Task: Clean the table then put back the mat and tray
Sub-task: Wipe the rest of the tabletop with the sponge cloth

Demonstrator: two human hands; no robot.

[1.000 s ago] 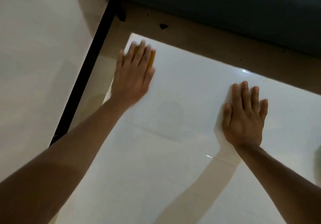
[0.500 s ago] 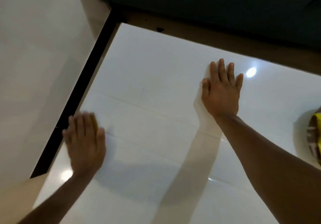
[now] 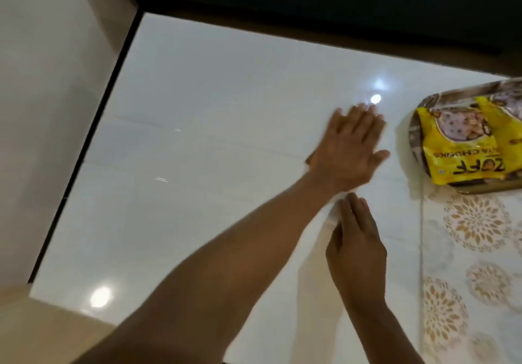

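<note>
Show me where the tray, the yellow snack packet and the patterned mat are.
tray (image 3: 414, 135), head view, its left rim.
yellow snack packet (image 3: 457, 151), head view, middle of its front.
patterned mat (image 3: 477, 222), head view, a floral motif below the tray.

Left arm is stretched way out across the worktop (image 3: 214, 126), crossing over in front of the right one. Left hand (image 3: 348, 149) lies palm down, fingers straight and together, thumb sticking out to the side, a bit motion-blurred. Right hand (image 3: 356, 246) sits just nearer the body than the left wrist, also flat on the worktop, fingers straight and pointing away, forearm running back to the bottom edge.
</note>
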